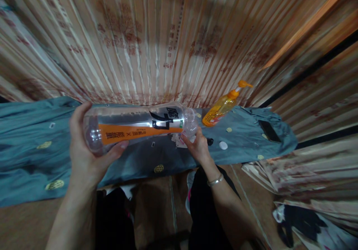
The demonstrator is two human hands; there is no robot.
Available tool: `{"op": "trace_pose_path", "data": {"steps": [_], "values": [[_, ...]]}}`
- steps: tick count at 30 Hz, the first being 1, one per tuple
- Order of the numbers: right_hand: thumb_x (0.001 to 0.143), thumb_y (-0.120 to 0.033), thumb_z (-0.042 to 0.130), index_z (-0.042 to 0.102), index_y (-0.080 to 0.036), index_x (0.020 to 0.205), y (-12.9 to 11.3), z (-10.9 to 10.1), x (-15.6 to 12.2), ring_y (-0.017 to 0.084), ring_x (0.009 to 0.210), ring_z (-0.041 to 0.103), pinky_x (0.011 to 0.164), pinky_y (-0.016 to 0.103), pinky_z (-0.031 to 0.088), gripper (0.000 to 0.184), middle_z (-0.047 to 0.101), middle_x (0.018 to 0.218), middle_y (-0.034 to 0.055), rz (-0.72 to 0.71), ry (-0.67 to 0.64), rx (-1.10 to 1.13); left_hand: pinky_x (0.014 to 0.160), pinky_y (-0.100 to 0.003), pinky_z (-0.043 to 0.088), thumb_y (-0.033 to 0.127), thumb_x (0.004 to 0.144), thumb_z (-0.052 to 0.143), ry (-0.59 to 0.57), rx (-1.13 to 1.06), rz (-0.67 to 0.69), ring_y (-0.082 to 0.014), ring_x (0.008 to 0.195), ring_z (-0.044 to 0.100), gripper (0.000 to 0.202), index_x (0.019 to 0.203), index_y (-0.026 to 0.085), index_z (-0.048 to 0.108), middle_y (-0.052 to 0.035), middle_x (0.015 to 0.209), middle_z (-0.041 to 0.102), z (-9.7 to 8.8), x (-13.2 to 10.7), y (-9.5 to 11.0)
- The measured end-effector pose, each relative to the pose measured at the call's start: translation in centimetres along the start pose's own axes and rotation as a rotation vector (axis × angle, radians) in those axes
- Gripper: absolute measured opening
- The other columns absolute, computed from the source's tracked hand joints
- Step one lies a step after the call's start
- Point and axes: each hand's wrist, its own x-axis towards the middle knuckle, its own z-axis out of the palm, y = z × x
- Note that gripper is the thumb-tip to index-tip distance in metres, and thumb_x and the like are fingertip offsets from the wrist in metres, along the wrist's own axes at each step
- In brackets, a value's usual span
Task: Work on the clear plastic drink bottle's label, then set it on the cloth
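Note:
Held sideways above the cloth is a clear plastic drink bottle (140, 125) with an orange, silver and black label. Its base points left and its neck points right. My left hand (89, 145) wraps round the base end, thumb along the lower side. At the neck, the fingers of my right hand (197, 143) are closed on the bottle; whether a cap sits there I cannot tell. Behind the neck lies a small crumpled pale piece (179, 140), partly hidden. Just right of my right hand are a small black object (210, 141) and a white round disc (223, 145).
A yellow pump bottle (220, 108) stands beyond my right hand. A dark phone (269, 131) lies at the right end of the teal cloth (159, 156). Patterned curtains (156, 48) hang behind, and a bag-like black-and-white bundle (304, 224) is on the floor at right.

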Motion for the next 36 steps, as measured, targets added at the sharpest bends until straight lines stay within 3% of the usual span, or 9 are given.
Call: {"op": "trace_pose_path", "data": {"steps": [4,7,26,36], "values": [[0.079,-0.046,0.067,0.050,-0.013,0.127,0.05,0.08,-0.01,0.031,0.093,0.074,0.077,0.039,0.057,0.061,0.075,0.102,0.0147,-0.006,0.008,-0.007,0.110,-0.054,0.040,0.044,0.042,0.090,0.034,-0.115,-0.072,-0.0259,0.115,0.057,0.097,0.130,0.028,0.053,-0.0058,0.125,0.059,0.28,-0.07,-0.42],[0.080,-0.046,0.066,0.049,-0.016,0.128,0.15,0.15,-0.05,0.031,0.092,0.074,0.076,0.040,0.057,0.059,0.076,0.101,0.0130,-0.008,0.007,-0.010,0.109,-0.053,0.041,0.041,0.039,0.090,0.050,-0.144,-0.092,-0.0244,0.111,0.058,0.094,0.126,0.027,0.056,-0.0052,0.121,0.060,0.41,-0.07,-0.34],[0.080,-0.048,0.066,0.049,-0.016,0.127,0.12,0.01,0.01,0.031,0.093,0.073,0.077,0.038,0.056,0.060,0.076,0.103,0.0141,-0.016,0.004,-0.015,0.104,-0.061,0.044,0.050,0.039,0.089,0.048,-0.081,-0.087,-0.0308,0.112,0.059,0.097,0.125,0.022,0.056,-0.0089,0.120,0.059,0.37,0.35,0.37],[0.080,-0.047,0.066,0.050,-0.018,0.127,0.14,-0.02,0.09,0.031,0.091,0.073,0.076,0.039,0.056,0.058,0.076,0.102,0.0128,-0.003,-0.005,-0.029,0.107,-0.058,0.044,0.054,0.042,0.088,0.045,-0.104,-0.059,-0.0297,0.115,0.060,0.095,0.126,0.026,0.054,-0.0064,0.123,0.059,0.60,0.34,0.19]]}}
